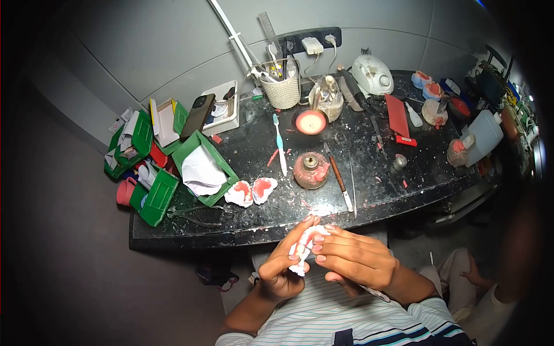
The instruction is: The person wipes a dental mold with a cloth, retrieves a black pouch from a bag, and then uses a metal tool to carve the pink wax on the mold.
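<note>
In front of my striped shirt, just off the table's front edge, my left hand (284, 266) grips a white dental cast (301, 251) with pink wax along its arch. The fingertips of my right hand (358, 260) press on the cast's right side. A thin tool (376, 294) sticks out from under my right hand; its other end is hidden. Beyond my hands, a round wax-stained burner (311, 170) stands on the black table (254, 222). Right of it lies a wooden-handled wax knife (337, 176). Two white casts with red wax (251, 192) sit to the left.
A toothbrush (280, 144) lies behind the casts, near a dish of pink wax (310, 122). Green boxes (205, 167) and a phone (198, 115) are at left. A tool cup (281, 86), red wax sheet (396, 115) and clear bottle (483, 138) stand farther back. Another person's legs (456, 277) show at right.
</note>
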